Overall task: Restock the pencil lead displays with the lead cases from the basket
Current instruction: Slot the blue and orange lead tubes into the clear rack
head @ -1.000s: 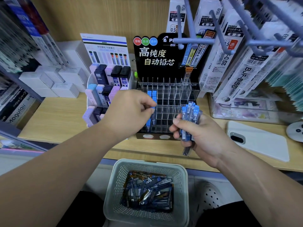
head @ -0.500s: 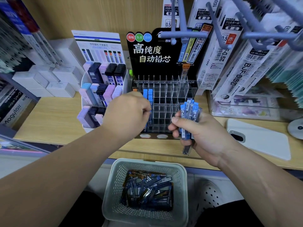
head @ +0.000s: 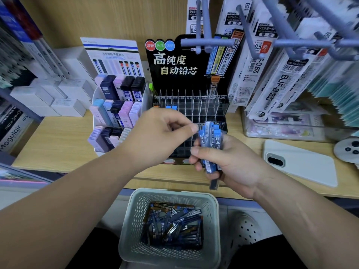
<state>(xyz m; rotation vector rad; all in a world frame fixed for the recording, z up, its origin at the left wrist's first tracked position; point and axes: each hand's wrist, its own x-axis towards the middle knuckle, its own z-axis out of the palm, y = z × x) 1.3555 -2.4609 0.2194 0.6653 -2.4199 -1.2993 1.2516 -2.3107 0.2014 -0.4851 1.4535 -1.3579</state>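
Wooden surface [head: 58, 144] spans the view, with a pale green perforated basket [head: 134, 226] below its front edge, between the person's forearms. A loose heap of lead cases [head: 174, 226], mostly blue with a few orange, lies in the bottom of the basket.

On the surface stands the black lead display [head: 174, 65], its clear grid of slots mostly unfilled. A few blue-capped cases [head: 171, 107] and one with an orange cap sit in the back slots at the left. Just left of it is a white stepped rack [head: 116, 113] filled with pastel and dark cases. A white phone [head: 303, 166] lies flat, well to the right.

The right hand [head: 239, 162] is curled round an upright bundle of blue cases [head: 211, 144], held in front of the grid. The left hand [head: 155, 136] has its fingers curled. Its thumb tip is at the top left edge of the bundle, and whether it pinches a case cannot be told.
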